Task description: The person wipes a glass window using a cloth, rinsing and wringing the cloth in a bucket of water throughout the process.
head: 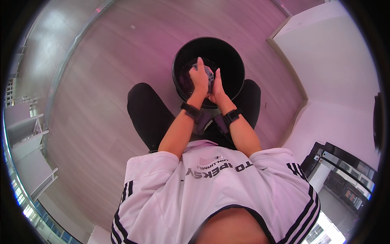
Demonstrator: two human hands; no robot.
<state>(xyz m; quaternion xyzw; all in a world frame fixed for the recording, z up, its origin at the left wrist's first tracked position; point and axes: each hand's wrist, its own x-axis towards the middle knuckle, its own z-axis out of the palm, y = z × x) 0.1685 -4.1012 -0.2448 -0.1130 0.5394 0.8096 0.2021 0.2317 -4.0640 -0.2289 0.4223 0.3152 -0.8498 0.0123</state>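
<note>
A round black bucket point(231, 55) stands on the floor between my knees, with what looks like water in its bottom. Inside it, my left hand point(199, 76) grips a bunched grey cloth point(210, 74) that appears wet. My right hand point(217, 84) presses against the cloth from the other side, palm turned inward. Both hands partly cover the cloth, so its full shape is hidden. A dark strap with a device sits on each wrist.
Wood-look floor point(100, 82) surrounds the bucket. To the right, a white wall point(329, 55) with a brown skirting board point(289, 64) juts out in a corner. White furniture, possibly desks point(26, 134), lines the far left beyond a metal floor strip point(68, 52).
</note>
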